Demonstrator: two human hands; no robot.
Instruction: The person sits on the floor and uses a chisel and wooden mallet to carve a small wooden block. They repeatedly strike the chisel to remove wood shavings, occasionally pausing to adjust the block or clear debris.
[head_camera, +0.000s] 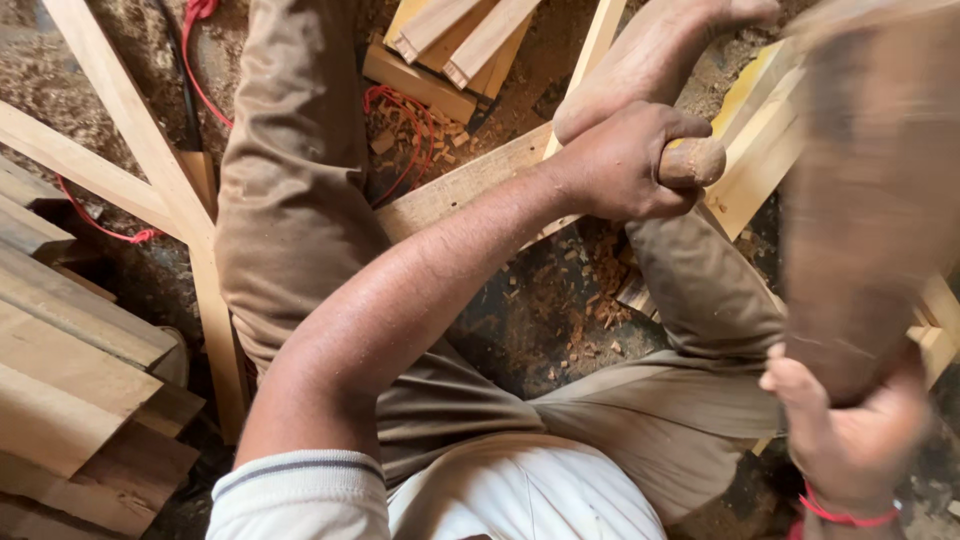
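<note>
Chisel handle (692, 160): rounded wooden butt pokes out of the left hand (620, 165), fist wrapped tight around it, upper centre of view. Blade end hidden by the fist. Below the fist lies a pale wood plank (455, 190), running diagonally across the floor; a bare foot (650, 55) rests just beyond the hand. Right hand (850, 440) is clenched on a wooden mallet (865, 200), raised at the right edge, heavily motion-blurred; red thread bracelet (845, 515) on that wrist. Mallet is well apart from the chisel handle. Wood chips (585, 300) scattered on the dark floor between the knees. Stacked boards (70, 380) left, red cord (400, 110) near the top.
</note>
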